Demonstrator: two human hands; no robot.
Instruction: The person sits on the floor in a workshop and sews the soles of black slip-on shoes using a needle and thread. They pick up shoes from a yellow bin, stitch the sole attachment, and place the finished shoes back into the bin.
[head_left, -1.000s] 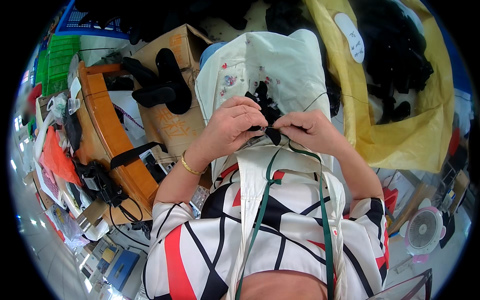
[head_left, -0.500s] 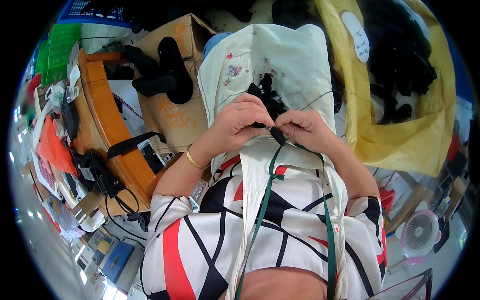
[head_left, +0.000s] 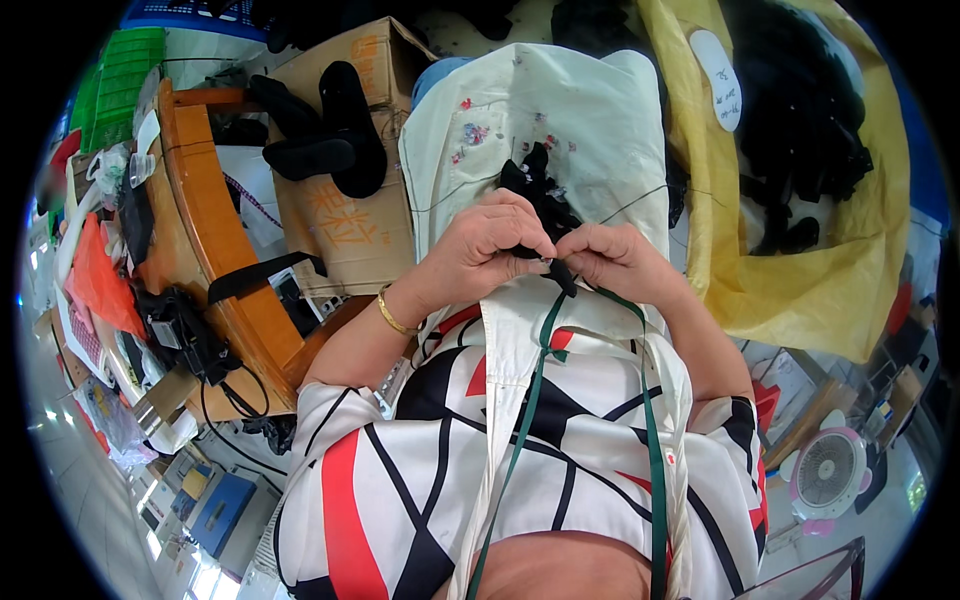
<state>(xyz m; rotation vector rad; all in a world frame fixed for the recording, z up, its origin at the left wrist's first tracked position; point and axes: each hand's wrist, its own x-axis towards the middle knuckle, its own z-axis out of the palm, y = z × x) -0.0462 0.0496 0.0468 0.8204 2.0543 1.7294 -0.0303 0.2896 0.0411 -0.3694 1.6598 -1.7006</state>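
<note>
My left hand (head_left: 497,243) and my right hand (head_left: 618,261) meet in front of my chest, above the white apron (head_left: 610,120) over my lap. Fingertips of both are pinched on a small black fabric piece (head_left: 565,279), whose narrow end hangs down between them. Something tiny and pale shows at the left fingertips, too small to name. A heap of black fabric scraps (head_left: 540,185) lies on the apron just beyond my hands. Thin dark threads run across the apron on both sides.
Left of me, black foot-shaped pieces (head_left: 352,130) lie on a cardboard box (head_left: 350,225) beside an orange wooden chair (head_left: 195,190). A yellow bag (head_left: 800,300) to the right holds black fabric items, with a white insole-shaped card (head_left: 714,80) on its edge. A fan (head_left: 830,470) stands lower right.
Both hands stay pinched together and have shifted only slightly. The black piece's hanging end sits a little lower and more to the right. The whole view has moved slightly.
</note>
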